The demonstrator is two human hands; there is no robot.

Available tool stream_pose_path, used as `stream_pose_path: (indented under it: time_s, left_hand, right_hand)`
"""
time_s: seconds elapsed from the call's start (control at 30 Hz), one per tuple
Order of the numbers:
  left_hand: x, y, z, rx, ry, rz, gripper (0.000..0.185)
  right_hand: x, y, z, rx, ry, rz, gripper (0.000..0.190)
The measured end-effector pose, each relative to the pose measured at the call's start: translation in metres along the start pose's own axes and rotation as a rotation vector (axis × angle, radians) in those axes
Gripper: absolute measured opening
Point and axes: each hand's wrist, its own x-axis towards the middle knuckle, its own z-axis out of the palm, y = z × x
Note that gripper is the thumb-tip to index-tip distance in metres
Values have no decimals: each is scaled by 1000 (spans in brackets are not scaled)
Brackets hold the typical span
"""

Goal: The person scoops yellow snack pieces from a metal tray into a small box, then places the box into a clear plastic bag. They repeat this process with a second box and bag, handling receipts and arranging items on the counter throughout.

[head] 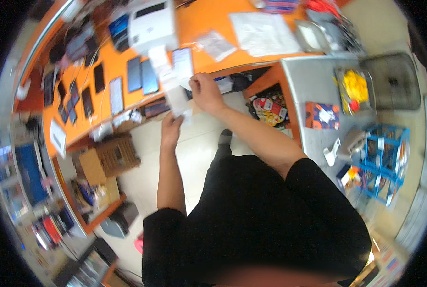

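My left hand (pixel 171 126) grips the lower end of a long white paper strip (pixel 176 97), which runs up towards a white printer (pixel 153 27) on the orange counter. Whether the strip is still joined to the printer cannot be told. My right hand (pixel 203 89) is raised at the counter's front edge, its fingertips pinching a piece of white paper (pixel 184 81) beside the strip. Just beyond it lies a phone with a lit screen (pixel 182 61). Two more phones (pixel 134 74) lie side by side left of the strip.
Several phones (pixel 99 78) and cables lie along the orange counter (pixel 213 66). A white sheet (pixel 263 34) and a clear plastic bag (pixel 217 46) are at the back. A grey side table (pixel 288 79) stands at right, with a blue rack (pixel 384 161). A cardboard box (pixel 93 166) sits below left.
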Motion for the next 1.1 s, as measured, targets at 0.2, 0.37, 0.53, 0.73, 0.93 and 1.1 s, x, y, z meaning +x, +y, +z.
stream_pose_path:
  time_s: [0.2,0.37,0.53,0.73,0.93,1.1]
  left_hand:
    - [-16,-59,-4,-27,110,-62,34]
    - [15,-124,-27,169,-31,-249,46]
    - [21,-122,8,409,46,-493,39]
    - [-72,-58,211,572,-259,-121,32]
    - [-218,30,454,500,-892,381,22]
    - [-319,88,678,546,-914,1210,69]
  right_hand:
    - [-85,16,-161,5,-128,-46,16]
    - [-78,-7,-355,-515,-128,-81,27]
    - [14,-33,-457,-862,159,-216,29]
    - [-151,64,-550,-513,495,217,25]
    - [-469,131,-548,-143,812,516,18]
    - [-552,154,-668,-923,1157,213,17]
